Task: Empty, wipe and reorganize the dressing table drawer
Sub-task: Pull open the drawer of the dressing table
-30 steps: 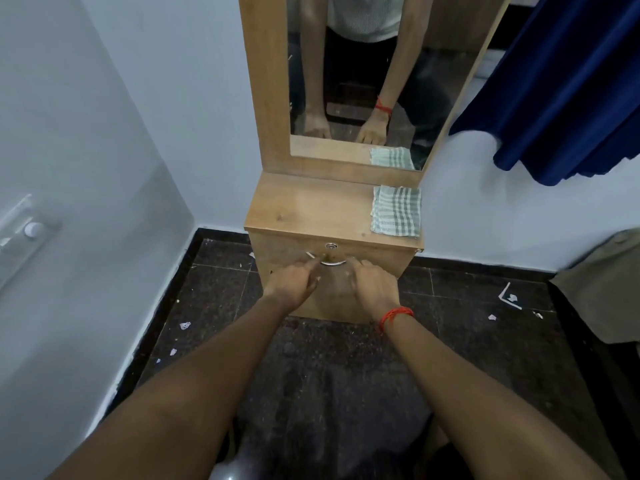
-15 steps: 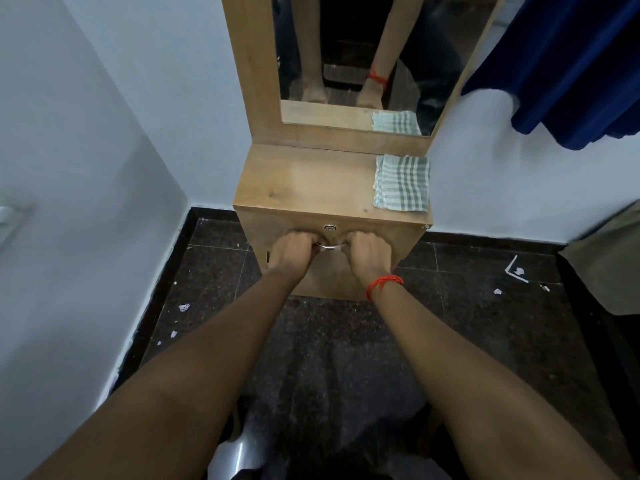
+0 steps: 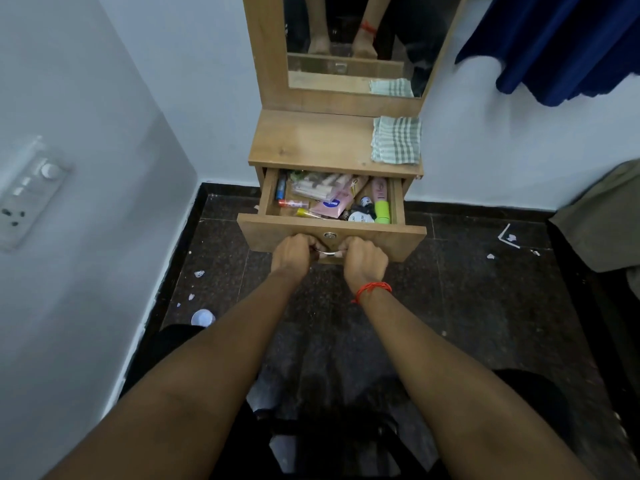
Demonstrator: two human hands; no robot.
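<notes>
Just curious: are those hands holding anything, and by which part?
Left hand and right hand both grip the open wooden drawer by its curved silver metal handle, one at each end.

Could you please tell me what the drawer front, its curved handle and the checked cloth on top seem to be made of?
Light brown drawer front: wood-grain board, probably laminate, matte; even grain pattern.
Curved silver handle: likely polished metal; it glints between the left hand and right hand gripping it.
Green-and-white checked cloth: woven fabric; soft folded layers.
</notes>
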